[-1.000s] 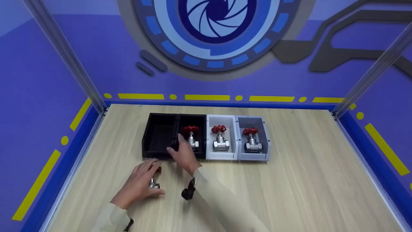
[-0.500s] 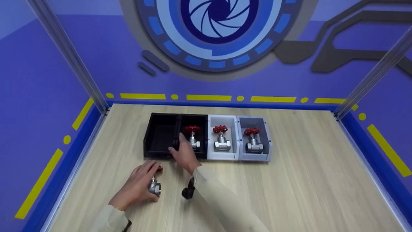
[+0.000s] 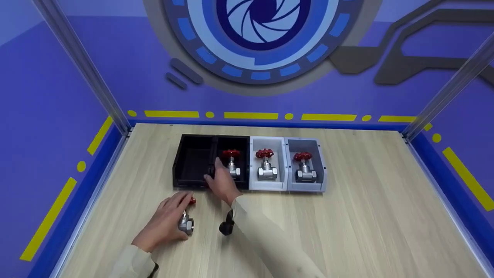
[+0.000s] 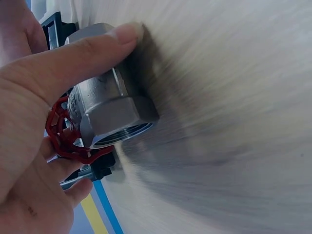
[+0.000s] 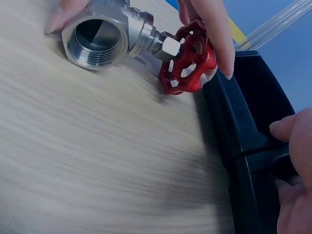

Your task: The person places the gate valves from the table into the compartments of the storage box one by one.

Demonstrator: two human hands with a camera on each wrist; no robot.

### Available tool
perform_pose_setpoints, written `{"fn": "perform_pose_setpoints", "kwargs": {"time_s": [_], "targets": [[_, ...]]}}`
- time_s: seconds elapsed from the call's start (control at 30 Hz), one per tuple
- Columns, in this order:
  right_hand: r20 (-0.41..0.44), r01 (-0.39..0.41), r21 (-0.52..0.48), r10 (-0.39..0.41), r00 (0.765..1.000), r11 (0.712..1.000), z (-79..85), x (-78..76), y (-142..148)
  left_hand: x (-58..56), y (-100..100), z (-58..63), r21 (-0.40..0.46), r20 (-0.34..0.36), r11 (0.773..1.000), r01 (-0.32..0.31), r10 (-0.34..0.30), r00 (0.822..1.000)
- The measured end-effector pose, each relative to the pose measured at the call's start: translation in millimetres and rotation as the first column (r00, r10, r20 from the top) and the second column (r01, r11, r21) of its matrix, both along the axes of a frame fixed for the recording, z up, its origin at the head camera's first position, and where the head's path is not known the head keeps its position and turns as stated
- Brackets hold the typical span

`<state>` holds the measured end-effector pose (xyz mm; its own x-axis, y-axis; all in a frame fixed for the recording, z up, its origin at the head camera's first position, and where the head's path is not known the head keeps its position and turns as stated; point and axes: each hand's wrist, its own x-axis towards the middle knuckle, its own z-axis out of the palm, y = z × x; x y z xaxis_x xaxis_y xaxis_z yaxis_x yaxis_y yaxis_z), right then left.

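Note:
My left hand (image 3: 164, 220) grips a steel gate valve (image 3: 186, 224) with a red handwheel (image 5: 190, 63), low over the table in front of the bins. In the left wrist view the thumb lies across the valve's steel body (image 4: 105, 92), and the fingers are around the wheel side. My right hand (image 3: 223, 183) pinches the wall between two black bins, thumb over the left bin (image 3: 193, 162). The right black bin (image 3: 242, 144) holds another red-wheeled valve (image 3: 232, 164), partly hidden by that hand.
A white bin (image 3: 268, 187) and a grey bin (image 3: 305, 188) continue the row to the right, each with an upright valve. Printed purple walls (image 3: 115, 69) and metal posts (image 3: 77, 58) border the wooden table (image 3: 366, 216).
The left thumb has closed in on the valve, and the valve's steel end now shows more beyond the hand. The right hand stays at the black bins.

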<state>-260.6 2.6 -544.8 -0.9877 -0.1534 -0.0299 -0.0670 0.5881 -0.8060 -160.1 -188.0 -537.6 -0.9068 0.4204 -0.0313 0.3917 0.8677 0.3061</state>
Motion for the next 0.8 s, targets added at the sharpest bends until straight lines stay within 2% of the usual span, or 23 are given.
{"fn": "perform_pose_setpoints", "kwargs": {"time_s": [0.4, 0.8], "targets": [[0.022, -0.010, 0.064, 0.009, 1.000, 0.998, 4.1, -1.5, -2.1, 0.5, -0.2, -1.1, -0.011, -0.012, 1.000, -0.005, 0.005, 1.000], [0.018, 0.001, 0.067, -0.002, 1.000, 0.998, 3.7, -2.8, -4.2, -1.0, -5.1, -3.4, -0.020, -0.126, 0.999, 0.050, -0.052, 0.991]]}}
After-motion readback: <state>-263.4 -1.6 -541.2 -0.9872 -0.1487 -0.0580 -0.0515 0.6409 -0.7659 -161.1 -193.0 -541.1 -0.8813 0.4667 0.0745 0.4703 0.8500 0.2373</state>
